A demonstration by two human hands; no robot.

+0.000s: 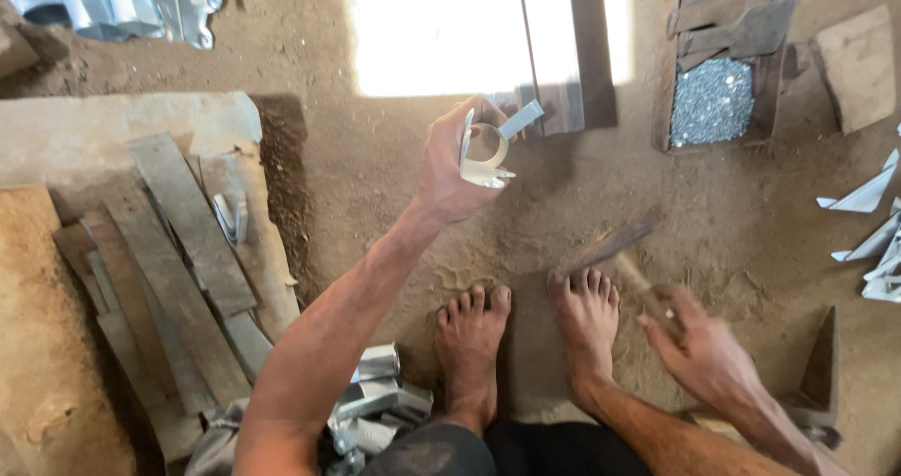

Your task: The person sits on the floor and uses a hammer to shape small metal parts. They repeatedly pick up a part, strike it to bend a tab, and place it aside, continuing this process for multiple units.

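Packed dirt floor (394, 204) fills the view, with a hard patch of sunlight beyond the person's bare feet (526, 335), which are planted at the centre and serve as the landmark here. Raised well ahead of the feet and slightly to their left, the left hand (455, 161) is clenched around a bent piece of shiny sheet metal (490, 147), a curled strip with a flat tab sticking out; it seems lifted toward the light so its shape can be checked. Just right of the feet, the right hand (699, 345) grasps a wooden handle of a hammer (615, 246), blurred, its head low over the floor in front of the toes. Similar shiny folded pieces (380, 401) lie heaped close behind and left of the feet, within easy reach. Farther ahead and right sits a wooden tray of small metal bits (710, 100). Grey planks (188, 251) lie stacked to the left.
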